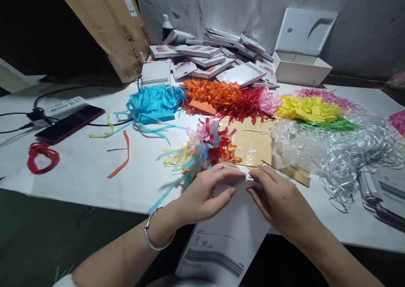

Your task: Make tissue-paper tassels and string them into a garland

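Note:
A flat white package [221, 236] with printed markings lies over the near table edge, reaching toward me. My left hand [205, 194], with a silver bangle on its wrist, and my right hand [278, 198] both pinch the package's far end, fingertips almost meeting. Just beyond my fingers lies a mixed bundle of coloured paper shreds [202, 146] in pink, red, yellow, blue and orange. A tan paper sheet [253, 146] lies behind the package.
Piles of shredded paper run across the table: blue [155, 101], orange [211, 91], red [243, 101], yellow [306, 108]. Clear plastic shreds [335, 152] lie right. Flat boxes [205, 59], an open white box [300, 63], a cardboard box [110, 25], a phone [69, 124] and a red cord [41, 156] are there too.

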`<control>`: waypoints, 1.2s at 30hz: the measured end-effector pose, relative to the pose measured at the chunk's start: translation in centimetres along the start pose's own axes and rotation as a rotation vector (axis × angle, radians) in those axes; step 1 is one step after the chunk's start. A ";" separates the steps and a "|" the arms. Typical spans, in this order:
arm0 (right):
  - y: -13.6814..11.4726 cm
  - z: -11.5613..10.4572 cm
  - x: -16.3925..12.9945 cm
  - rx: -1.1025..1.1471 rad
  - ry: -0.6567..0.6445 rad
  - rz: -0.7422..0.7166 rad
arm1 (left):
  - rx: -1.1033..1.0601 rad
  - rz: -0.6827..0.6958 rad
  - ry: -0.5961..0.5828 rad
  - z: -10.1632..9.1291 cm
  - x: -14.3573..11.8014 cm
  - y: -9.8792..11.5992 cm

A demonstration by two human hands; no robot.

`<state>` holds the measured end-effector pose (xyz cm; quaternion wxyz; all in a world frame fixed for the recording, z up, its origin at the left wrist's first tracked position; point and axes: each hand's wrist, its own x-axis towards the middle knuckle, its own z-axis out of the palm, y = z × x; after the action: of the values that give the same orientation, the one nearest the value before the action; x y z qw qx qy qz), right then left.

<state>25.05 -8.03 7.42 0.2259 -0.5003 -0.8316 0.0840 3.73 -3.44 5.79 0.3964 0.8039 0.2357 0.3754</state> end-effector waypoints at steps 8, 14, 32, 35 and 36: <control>-0.2 -1.2 1.1 0.119 -0.170 0.141 | 0.012 0.043 0.056 1.0 -0.1 -0.6; 0.2 -2.0 0.9 0.283 -0.220 0.132 | 0.004 0.063 0.053 1.1 -0.1 -0.6; 1.4 0.2 0.6 0.042 -0.064 -0.026 | 0.055 -0.022 0.005 1.0 0.0 -1.0; 1.6 0.0 0.7 -0.004 -0.067 -0.024 | 0.038 -0.025 0.001 0.9 0.2 -1.0; 1.7 0.0 0.8 -0.012 -0.073 -0.026 | 0.033 -0.024 0.000 0.9 0.2 -0.9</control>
<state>26.08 -6.56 7.02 0.1933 -0.4875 -0.8462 0.0943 4.52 -3.17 4.75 0.3876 0.8074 0.2515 0.3668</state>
